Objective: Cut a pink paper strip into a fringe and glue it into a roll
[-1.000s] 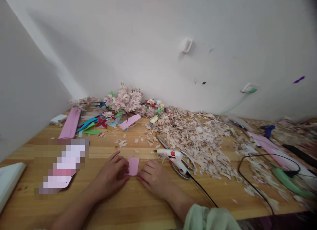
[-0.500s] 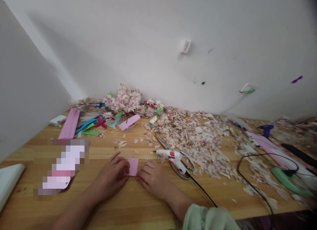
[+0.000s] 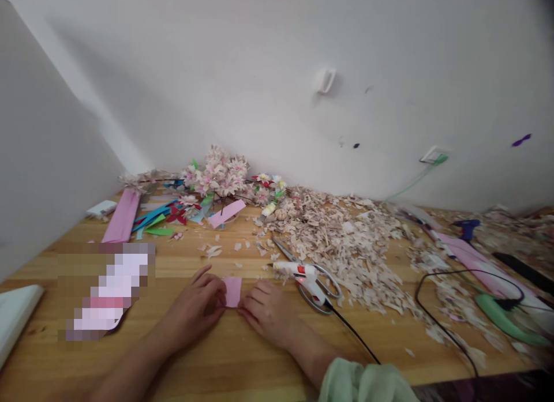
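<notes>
A small piece of pink paper (image 3: 233, 291) lies between my hands on the wooden table. My left hand (image 3: 206, 298) pinches its left edge between thumb and fingers, with one finger lifted. At the lower right corner of the paper, my right hand (image 3: 262, 310) has its fingers curled and the tips pressed to the edge. Just right of that hand lies a white glue gun (image 3: 308, 280) with a lit red light, resting on grey-handled scissors (image 3: 331, 280).
Paper scraps (image 3: 346, 235) heap along the back and right. Pink-white paper flowers (image 3: 220, 174) stand near the wall. A pixelated phone (image 3: 112, 292) lies at left, near a pink paper strip (image 3: 121, 217). A black cable (image 3: 352, 330) runs from the glue gun; a blue glue gun (image 3: 466, 226) sits farther right.
My right hand has shifted very slightly left against the paper. Otherwise both hands hold nearly the same pose, and the view has barely moved.
</notes>
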`<state>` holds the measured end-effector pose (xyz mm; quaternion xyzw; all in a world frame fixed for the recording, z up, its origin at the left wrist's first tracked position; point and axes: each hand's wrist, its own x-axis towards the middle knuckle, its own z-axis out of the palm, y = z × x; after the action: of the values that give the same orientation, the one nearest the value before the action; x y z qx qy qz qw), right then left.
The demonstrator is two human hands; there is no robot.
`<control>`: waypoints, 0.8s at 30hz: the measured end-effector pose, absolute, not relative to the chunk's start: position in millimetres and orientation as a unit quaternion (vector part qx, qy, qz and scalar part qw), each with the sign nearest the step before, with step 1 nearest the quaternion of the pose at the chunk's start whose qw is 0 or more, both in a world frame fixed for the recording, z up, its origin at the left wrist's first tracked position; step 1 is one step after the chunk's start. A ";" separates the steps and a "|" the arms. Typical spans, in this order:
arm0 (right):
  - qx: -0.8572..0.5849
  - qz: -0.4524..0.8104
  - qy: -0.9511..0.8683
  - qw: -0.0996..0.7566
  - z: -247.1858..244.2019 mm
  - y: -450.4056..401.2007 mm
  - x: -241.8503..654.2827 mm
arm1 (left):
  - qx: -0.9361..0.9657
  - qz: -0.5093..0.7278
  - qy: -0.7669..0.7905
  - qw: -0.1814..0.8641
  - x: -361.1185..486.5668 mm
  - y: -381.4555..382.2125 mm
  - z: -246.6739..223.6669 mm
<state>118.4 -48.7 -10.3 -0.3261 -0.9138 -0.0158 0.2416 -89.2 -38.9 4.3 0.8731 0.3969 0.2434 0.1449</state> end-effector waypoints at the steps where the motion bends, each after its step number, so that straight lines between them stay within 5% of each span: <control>1: -0.326 -0.015 -0.914 0.241 -10.1 -48.9 118.4 | 0.873 0.245 0.396 0.146 -89.2 -39.0 4.3; 24: -0.460 0.131 -0.841 0.252 -15.0 -47.8 110.1 | 0.835 0.290 0.424 0.197 -90.1 -37.6 -3.9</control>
<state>110.1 -47.8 -15.0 -0.4600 -0.8412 0.1306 0.2523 -90.1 -37.6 -3.9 0.8351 0.4237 0.2900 0.1974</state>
